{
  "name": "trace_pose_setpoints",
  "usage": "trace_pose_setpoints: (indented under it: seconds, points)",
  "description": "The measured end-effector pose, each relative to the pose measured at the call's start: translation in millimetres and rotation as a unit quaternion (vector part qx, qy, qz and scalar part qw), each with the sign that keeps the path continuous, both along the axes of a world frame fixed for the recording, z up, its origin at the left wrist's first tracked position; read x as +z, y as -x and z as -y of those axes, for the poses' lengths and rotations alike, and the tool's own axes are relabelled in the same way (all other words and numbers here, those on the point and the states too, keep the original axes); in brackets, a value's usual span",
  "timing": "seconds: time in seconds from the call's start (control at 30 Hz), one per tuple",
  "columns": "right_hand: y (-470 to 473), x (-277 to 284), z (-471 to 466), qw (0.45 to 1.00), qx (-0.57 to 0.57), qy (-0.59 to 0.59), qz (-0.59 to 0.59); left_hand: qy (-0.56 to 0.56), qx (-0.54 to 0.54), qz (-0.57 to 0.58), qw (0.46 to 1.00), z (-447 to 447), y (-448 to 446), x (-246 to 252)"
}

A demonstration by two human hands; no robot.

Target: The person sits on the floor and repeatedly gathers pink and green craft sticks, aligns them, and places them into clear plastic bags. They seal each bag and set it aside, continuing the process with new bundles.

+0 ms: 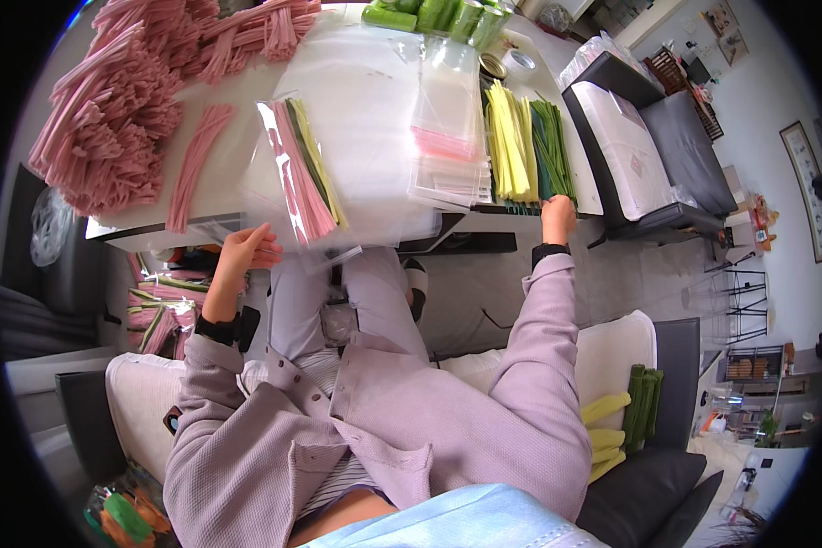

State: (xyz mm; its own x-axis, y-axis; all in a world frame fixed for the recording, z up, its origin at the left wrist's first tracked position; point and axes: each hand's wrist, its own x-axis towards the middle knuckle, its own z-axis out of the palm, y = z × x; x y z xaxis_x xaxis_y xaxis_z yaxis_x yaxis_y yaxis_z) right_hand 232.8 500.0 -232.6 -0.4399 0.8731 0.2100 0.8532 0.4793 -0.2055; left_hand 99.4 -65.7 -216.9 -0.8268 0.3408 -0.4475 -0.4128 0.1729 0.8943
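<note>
A clear plastic bag with pink, dark green and yellow fuzzy stems [300, 171] lies near the table's front edge. My left hand [248, 248] is just left of its lower end, fingers apart, with nothing plainly held. At the right, my right hand [559, 214] touches the lower ends of the green stems [552, 147]; whether its fingers grip any is unclear. Left of these are yellow stems [510, 147], beside a stack of clear plastic bags [446, 154]. A small bundle of pink stems [200, 164] lies left of the filled bag.
A large heap of pink stems [113, 130] covers the table's left end. Green rolls [438, 15] and tape rolls [518, 63] are at the back. Filled bags [168, 308] lie below the table at left. A dark chair with a pale cover [620, 147] stands right of the table.
</note>
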Motion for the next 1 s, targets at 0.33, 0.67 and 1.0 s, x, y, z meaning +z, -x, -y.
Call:
trace_pose_setpoints:
  seconds: [0.33,0.67,1.0]
  points:
    - [7,0,-13,0.994,0.04,0.03,0.092,-0.025,0.039,-0.036,0.998,17,-19,8]
    - [-69,19,50,0.837,0.09,0.44,-0.313,-0.031,-0.015,-0.159,0.987,-18,-41,59]
    - [-110,40,302,0.761,0.31,0.44,-0.363,-0.258,-0.106,-0.094,0.956,-110,-76,71]
